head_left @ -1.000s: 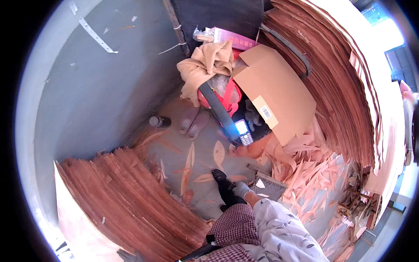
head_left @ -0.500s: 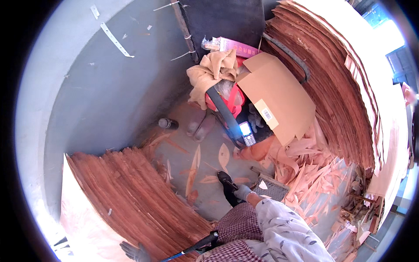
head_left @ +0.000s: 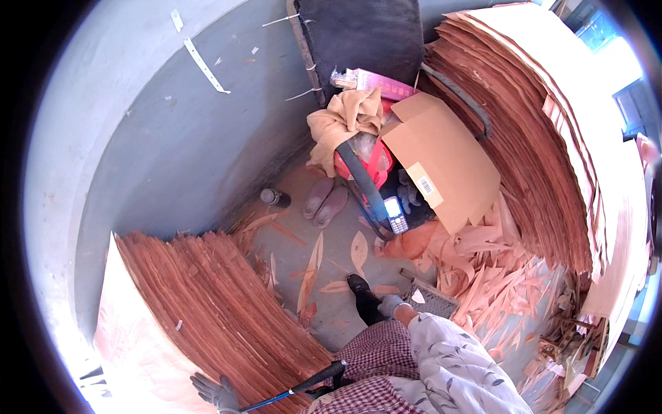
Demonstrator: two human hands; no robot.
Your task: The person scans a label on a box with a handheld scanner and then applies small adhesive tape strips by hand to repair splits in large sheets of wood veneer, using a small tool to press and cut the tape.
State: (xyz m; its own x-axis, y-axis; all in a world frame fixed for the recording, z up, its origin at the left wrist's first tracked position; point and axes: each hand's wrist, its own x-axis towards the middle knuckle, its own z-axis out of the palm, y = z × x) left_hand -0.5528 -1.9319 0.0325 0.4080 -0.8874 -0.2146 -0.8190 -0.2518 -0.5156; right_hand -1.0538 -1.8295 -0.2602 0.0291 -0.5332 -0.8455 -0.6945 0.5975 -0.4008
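My left hand, in a dark grey glove, has spread fingers on the pale top sheet of a curved stack of reddish veneer at lower left. Beside it lies a blue rod with a black handle. My right hand, in a light grey glove, hangs by my leg with curled fingers; what they hold, if anything, I cannot make out. Below it are my black shoe and a worn mesh-like panel on the floor.
A chair holds a tan cloth, red bag, lit phone, pink box and cardboard. Beside it are shoes, a bottle, veneer scraps and another veneer stack.
The view has shifted, with the scene lower and further right. My left hand has moved up into fuller view onto the veneer sheet, and the rod's handle has come into clearer view.
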